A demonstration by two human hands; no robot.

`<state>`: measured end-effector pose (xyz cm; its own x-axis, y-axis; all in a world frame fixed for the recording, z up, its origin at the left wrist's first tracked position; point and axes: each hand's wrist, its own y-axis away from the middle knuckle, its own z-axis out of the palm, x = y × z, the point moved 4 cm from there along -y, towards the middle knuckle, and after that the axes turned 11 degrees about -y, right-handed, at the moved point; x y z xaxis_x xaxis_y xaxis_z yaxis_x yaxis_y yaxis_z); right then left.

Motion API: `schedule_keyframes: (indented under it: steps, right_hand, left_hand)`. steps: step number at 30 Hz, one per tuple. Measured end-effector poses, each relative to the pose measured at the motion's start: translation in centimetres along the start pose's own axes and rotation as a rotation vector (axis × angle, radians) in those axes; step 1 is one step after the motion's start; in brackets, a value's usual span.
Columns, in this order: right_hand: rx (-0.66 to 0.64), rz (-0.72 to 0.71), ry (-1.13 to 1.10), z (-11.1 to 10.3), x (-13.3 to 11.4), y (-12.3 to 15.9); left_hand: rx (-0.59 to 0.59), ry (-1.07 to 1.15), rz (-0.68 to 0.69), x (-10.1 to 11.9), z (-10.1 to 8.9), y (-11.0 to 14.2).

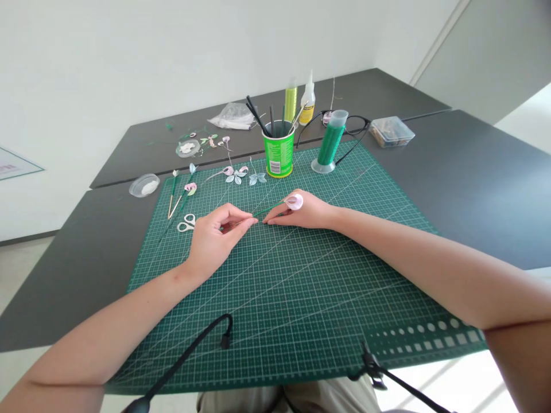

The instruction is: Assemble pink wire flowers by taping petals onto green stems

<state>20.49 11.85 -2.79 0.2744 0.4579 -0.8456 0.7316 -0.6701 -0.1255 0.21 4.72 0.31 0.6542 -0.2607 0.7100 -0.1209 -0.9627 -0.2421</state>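
In the middle of the mat, my left hand pinches the lower end of a thin green-wrapped stem between thumb and fingertips. At the stem's other end a pale pink paper-like flower shows in front of the back of my right hand. The fingers of my right hand are closed together, their tips just right of my left fingertips and below the stem. Anything between them is too thin to make out. White-handled scissors lie beside my left hand, with their blades hidden.
A green cutting mat covers the table's front. Behind my hands stand a green cup of sticks, a green thread spool and a glue bottle. Finished-looking petals and stemmed flowers lie left. A clear box is at right.
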Motion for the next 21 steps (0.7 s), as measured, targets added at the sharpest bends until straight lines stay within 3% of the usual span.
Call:
schedule_keyframes:
  steps: [4, 11, 21]
  right_hand:
    - [-0.071, -0.005, -0.05, 0.9, -0.5, 0.2]
    - [-0.354, 0.066, -0.418, 2.3, -2.4, 1.0]
    - [-0.487, 0.071, -0.685, 1.7, -5.4, 2.2]
  left_hand:
    - [0.003, 0.046, -0.047, -0.6, -0.1, -0.7]
    - [0.023, -0.019, -0.05, -1.0, -0.1, -0.9]
    - [-0.104, -0.161, -0.004, -0.9, 0.5, -0.5]
